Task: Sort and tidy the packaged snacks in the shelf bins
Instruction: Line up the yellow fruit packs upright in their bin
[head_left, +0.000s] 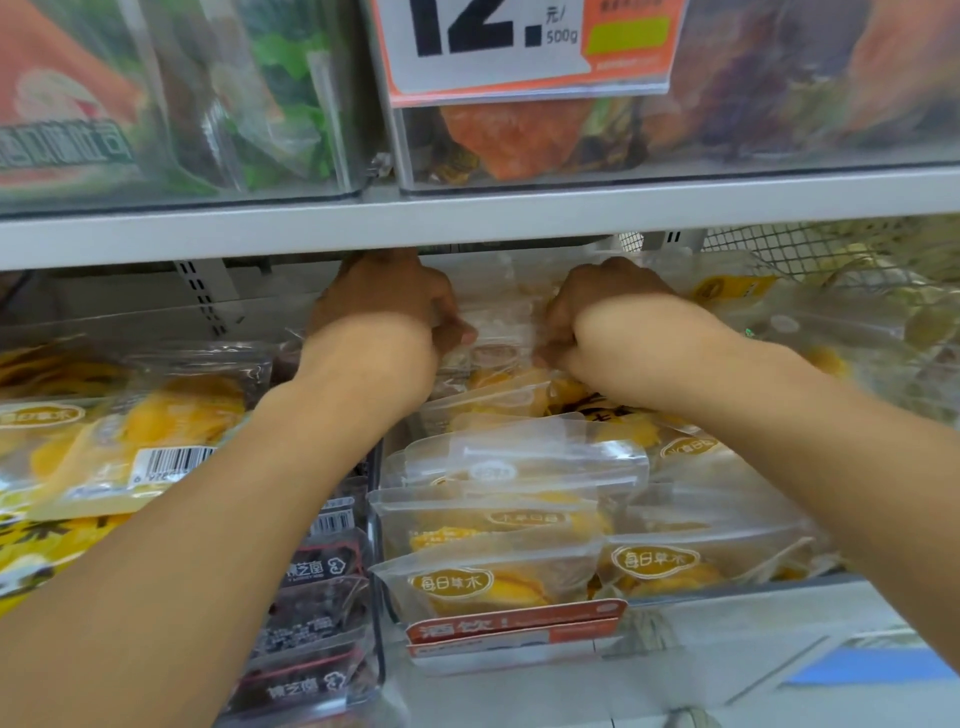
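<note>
Both hands reach deep under the grey shelf edge, to the back of the middle bin. The left hand and the right hand are each curled narrow around the two ends of one clear snack pack, which sits at the very rear of that bin, just below the shelf edge. The fingers are tucked out of sight behind the knuckles, so how firmly they pinch cannot be told, but both hands appear closed on the pack.

The pack is a thin plastic pouch with pale, loose pieces inside. It probably weighs little, bends easily and slides under a dry grip, and the contents could crush if squeezed through the middle. The flat sealed borders at its ends look like the safest places to hold, which is about where the hands are.

Its long axis appears to run side to side, parallel to the shelf edge, with one broad face turned toward the camera. Motion blur hides which end is the top.

In front of it, nearer the camera, more pouches of yellow fruit slices stand in overlapping rows with their labels facing forward. Left of the middle bin, a narrow bin holds dark packets, and further left lie flat yellow pouches.
</note>
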